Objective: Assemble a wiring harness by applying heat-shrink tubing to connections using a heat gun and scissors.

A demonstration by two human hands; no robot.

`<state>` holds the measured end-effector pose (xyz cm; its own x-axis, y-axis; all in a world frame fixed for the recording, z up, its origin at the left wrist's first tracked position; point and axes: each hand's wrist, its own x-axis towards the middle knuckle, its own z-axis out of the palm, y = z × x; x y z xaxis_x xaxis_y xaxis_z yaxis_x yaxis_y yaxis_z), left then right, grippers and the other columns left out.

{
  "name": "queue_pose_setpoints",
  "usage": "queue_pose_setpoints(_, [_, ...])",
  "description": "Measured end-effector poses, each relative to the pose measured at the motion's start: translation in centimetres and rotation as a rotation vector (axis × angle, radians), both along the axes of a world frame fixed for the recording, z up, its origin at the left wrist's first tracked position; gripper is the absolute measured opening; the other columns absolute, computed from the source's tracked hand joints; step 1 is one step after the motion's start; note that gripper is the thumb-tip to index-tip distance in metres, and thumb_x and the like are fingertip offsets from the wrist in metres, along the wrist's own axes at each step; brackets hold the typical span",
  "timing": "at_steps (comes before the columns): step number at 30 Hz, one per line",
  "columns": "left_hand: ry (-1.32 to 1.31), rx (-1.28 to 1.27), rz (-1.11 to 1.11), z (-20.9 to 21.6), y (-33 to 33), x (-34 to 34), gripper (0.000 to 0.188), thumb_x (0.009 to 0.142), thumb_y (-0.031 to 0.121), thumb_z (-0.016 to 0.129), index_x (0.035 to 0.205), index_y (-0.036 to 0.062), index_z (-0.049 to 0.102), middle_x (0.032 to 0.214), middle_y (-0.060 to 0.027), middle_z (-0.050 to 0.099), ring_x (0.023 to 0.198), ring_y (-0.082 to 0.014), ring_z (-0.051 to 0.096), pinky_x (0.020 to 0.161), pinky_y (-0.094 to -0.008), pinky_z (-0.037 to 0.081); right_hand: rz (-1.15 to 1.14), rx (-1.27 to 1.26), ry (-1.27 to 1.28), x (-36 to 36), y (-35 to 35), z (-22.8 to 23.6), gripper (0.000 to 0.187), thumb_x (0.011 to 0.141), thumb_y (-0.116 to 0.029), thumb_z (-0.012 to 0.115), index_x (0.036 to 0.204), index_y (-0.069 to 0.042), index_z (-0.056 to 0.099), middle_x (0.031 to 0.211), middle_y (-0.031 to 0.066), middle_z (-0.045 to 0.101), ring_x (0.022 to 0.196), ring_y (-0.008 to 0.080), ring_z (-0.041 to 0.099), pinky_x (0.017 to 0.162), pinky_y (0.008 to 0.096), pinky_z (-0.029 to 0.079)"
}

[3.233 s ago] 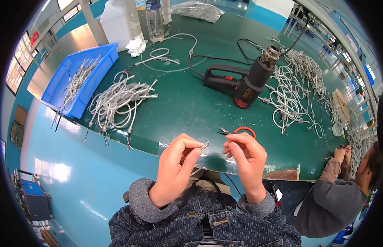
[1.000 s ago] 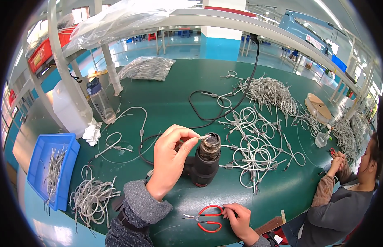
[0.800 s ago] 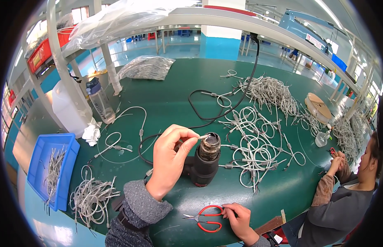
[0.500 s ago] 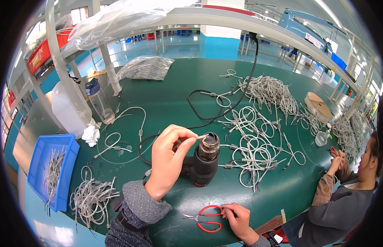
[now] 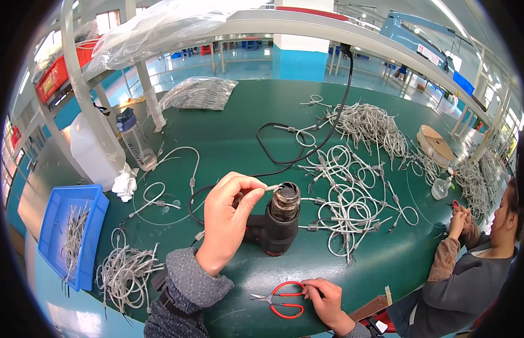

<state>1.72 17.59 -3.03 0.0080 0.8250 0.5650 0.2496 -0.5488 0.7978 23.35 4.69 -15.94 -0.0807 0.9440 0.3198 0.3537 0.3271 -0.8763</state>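
Observation:
My left hand (image 5: 231, 217) pinches a short thin grey cable piece (image 5: 272, 187) between thumb and fingertips, its end at the nozzle rim of a black heat gun (image 5: 277, 234). The heat gun stands with its scorched nozzle pointing up. Close to the table's front edge, my right hand (image 5: 328, 301) grips one red handle loop of small scissors (image 5: 270, 298). The scissor blades point left and are parted a little. Part of the cable piece is hidden by my left fingers.
Grey cables (image 5: 352, 197) lie tangled right of the heat gun, with a larger pile (image 5: 369, 127) behind. At left are a blue tray (image 5: 96, 225), a cable bundle (image 5: 126, 276) and a bottle (image 5: 137, 141). A co-worker (image 5: 464, 281) sits at right. A black cord (image 5: 262, 146) crosses the table.
My left hand has shifted very slightly left with the cable piece, still by the nozzle. My right hand and the scissors stay in place.

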Motion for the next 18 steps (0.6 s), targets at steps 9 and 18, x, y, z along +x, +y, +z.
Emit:
queue_pose_setpoints(9, [-0.009,0.044,0.055,0.22,-0.18,0.28,0.008,0.083,0.006,0.064,0.087,-0.0018,0.062,0.075,-0.0041,0.054,0.065,-0.0114,0.048,0.058,-0.0237,0.038,0.000,0.003,0.001,0.01,0.07,0.02,0.015,0.080,0.007,0.056,0.092,0.001,0.064,0.069,0.0084,0.062,0.057,0.0150,0.060,0.052,0.0245,0.046])
queue_pose_setpoints(18, [0.066,0.069,0.106,0.54,-0.45,0.29,0.008,0.082,0.006,0.065,0.084,-0.0018,0.063,0.069,-0.0045,0.052,0.062,-0.0134,0.047,0.055,-0.0254,0.037,-0.014,-0.020,0.028,-0.12,0.05,0.40,0.015,0.081,0.008,0.054,0.092,0.004,0.063,0.071,0.0097,0.064,0.058,0.0134,0.061,0.054,0.0235,0.048])
